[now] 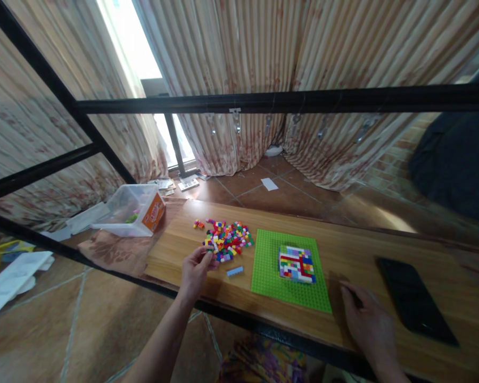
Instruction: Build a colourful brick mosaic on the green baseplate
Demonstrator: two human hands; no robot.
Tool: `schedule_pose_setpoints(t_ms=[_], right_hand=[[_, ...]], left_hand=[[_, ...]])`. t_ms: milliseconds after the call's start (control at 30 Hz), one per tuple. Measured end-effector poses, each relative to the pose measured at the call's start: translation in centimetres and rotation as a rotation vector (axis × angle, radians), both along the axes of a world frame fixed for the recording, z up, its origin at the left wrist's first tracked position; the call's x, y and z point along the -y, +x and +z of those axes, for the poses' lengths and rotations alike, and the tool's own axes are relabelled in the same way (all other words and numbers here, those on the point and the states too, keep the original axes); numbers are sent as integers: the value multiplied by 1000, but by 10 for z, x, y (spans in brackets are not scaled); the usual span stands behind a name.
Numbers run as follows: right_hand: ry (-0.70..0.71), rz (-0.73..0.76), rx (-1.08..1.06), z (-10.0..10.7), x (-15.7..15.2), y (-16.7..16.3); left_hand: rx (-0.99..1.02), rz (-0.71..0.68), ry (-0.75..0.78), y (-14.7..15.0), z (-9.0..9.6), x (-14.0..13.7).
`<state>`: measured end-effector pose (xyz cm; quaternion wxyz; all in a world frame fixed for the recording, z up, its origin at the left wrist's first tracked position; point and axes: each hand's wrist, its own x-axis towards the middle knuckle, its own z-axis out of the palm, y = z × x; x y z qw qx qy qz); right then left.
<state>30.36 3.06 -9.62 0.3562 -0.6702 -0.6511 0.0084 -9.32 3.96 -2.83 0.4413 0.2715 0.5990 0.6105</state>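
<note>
the wooden table (355,255) runs lengthwise from left to right, its near edge bordered by a black rail. on it, about midway along, lies the green studded baseplate (265,266), its near edge close to the table's near edge. farther right is a black phone-like slab (415,300), slanting towards the near edge.

the right hand (367,316) rests between the slab and the baseplate's right edge, loosely curled; a dark gap shows under the thumb, and whether anything is held there cannot be told. the left hand (197,266) reaches over the table's near edge towards the left end, thumb and forefinger brought close together at the pile's near left side; a small brick may sit between them, but the tips are too small to tell.

the pile of loose toy bricks (231,234) is the key relation: it spreads from the left fingertips towards the far edge and rightward, almost to the baseplate's left edge, so the left hand is much the nearer. the built brick block (297,264) stands on the baseplate, right of its middle, and is nearer to the right hand.

smallest, the light-blue long brick (235,272) lies apart, between the left hand and the baseplate, its long axis roughly left to right, right end tipped slightly towards the far edge.
</note>
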Motion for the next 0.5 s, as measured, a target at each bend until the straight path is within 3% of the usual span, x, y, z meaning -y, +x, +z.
schedule_pose_setpoints(t_ms=[133, 333, 500], right_hand=[[-3, 8, 6, 1, 1, 0], [-10, 13, 4, 4, 1, -1], [-8, -11, 8, 4, 1, -2]], left_hand=[[-131, -34, -10, -10, -8, -7], [-674, -121, 8, -18, -13, -11], [-946, -193, 18, -8, -6, -17]])
